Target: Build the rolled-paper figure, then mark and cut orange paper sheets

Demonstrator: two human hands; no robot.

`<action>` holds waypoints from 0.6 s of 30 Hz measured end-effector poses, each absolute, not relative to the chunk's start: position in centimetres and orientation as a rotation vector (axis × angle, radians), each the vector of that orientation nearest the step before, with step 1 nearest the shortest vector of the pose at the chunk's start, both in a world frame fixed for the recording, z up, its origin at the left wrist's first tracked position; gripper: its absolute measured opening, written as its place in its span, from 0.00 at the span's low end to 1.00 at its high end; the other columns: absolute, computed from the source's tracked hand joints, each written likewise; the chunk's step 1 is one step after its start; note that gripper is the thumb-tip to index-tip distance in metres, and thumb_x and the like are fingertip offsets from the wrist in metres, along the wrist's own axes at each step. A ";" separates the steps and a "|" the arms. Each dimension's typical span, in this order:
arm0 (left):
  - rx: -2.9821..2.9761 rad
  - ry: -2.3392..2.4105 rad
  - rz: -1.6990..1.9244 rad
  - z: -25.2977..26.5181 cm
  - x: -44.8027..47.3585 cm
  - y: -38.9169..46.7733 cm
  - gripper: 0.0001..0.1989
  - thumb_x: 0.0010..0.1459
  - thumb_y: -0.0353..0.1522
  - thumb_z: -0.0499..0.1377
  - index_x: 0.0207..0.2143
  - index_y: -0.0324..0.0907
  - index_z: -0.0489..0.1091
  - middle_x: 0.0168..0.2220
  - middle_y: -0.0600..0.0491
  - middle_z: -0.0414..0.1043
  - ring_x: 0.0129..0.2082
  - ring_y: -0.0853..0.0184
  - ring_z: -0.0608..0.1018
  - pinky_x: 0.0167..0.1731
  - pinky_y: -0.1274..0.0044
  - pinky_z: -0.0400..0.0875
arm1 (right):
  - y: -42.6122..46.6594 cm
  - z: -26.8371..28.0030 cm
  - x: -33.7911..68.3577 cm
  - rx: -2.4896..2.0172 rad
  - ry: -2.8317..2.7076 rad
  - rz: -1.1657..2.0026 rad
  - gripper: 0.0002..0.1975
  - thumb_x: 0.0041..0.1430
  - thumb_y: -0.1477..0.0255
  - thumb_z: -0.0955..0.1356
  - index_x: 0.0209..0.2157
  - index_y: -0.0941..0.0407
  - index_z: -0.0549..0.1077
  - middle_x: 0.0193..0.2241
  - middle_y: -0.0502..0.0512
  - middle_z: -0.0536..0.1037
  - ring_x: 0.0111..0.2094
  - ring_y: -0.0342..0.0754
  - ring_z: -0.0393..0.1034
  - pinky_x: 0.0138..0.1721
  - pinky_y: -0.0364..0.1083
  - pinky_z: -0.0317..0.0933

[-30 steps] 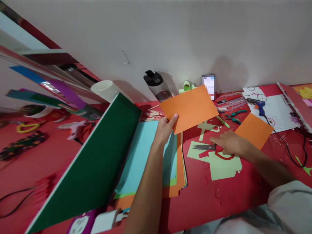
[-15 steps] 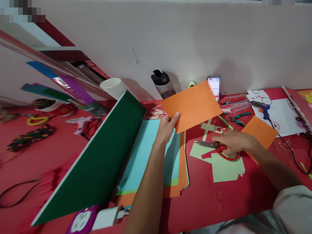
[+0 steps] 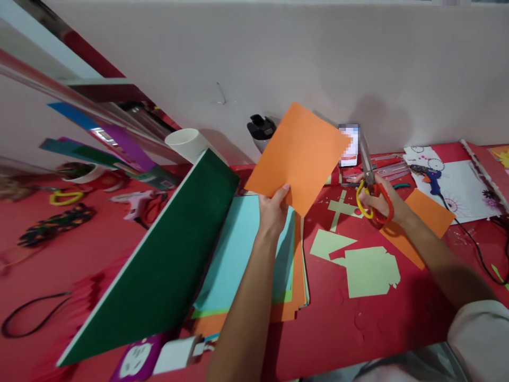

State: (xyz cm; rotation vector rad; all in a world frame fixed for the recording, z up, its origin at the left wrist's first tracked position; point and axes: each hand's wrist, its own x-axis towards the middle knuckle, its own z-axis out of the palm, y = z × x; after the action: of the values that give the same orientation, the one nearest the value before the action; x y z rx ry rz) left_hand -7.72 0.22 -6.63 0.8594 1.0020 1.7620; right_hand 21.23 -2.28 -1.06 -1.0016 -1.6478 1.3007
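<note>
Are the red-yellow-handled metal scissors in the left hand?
No, the right hand holds the scissors; the left hand holds orange paper.

Legible wording: none on any item.
Phone (image 3: 350, 144): right of the green board (image 3: 159, 254), its screen blurred into blocks.
Purple strip (image 3: 126, 147): left of the green board's upper end; pale marks beside it, too small to tell.
Purple case (image 3: 153, 345): at the green board's near end; dark marks on its white patch, unreadable as letters.
White sheet (image 3: 463, 185): far right of the green board; drawn flower shapes, unlettered as far as visible.
</note>
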 end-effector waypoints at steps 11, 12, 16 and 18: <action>1.277 1.172 1.346 -7.2 -2.9 -2.9 0.24 0.54 0.51 0.71 0.41 0.40 0.79 0.41 0.44 0.83 0.53 0.49 0.81 0.55 0.63 0.78 | -2.8 -1.6 18.7 -1.142 -1.475 1.053 0.26 0.46 0.54 0.81 0.37 0.51 0.69 0.28 0.48 0.74 0.32 0.51 0.73 0.35 0.51 0.74; 1.295 1.171 1.304 -6.9 -2.8 -3.2 0.25 0.55 0.51 0.70 0.42 0.40 0.80 0.42 0.44 0.83 0.53 0.48 0.81 0.56 0.63 0.78 | -2.7 -1.6 18.7 -1.117 -1.463 1.045 0.25 0.48 0.54 0.80 0.39 0.51 0.71 0.31 0.51 0.77 0.35 0.53 0.75 0.38 0.52 0.75; 1.291 1.046 1.111 -5.9 -3.8 -3.5 0.30 0.55 0.51 0.71 0.52 0.41 0.78 0.51 0.42 0.81 0.56 0.47 0.80 0.56 0.61 0.77 | -2.1 -1.5 19.5 -1.073 -1.437 1.031 0.28 0.53 0.55 0.78 0.51 0.49 0.72 0.43 0.55 0.81 0.46 0.57 0.78 0.48 0.56 0.76; 1.295 0.930 1.069 -5.7 -5.1 -3.1 0.33 0.52 0.50 0.73 0.55 0.43 0.77 0.55 0.42 0.79 0.58 0.47 0.79 0.57 0.61 0.76 | -1.6 -1.2 20.5 -1.073 -1.489 1.033 0.29 0.53 0.58 0.79 0.54 0.48 0.72 0.47 0.55 0.81 0.49 0.57 0.77 0.51 0.56 0.75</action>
State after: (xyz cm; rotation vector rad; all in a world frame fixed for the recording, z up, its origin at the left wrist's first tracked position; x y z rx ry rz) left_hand -5.07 -3.14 -5.71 1.2952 0.9296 1.0685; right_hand 20.48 -1.64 -1.19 -1.0733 -1.4893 1.0327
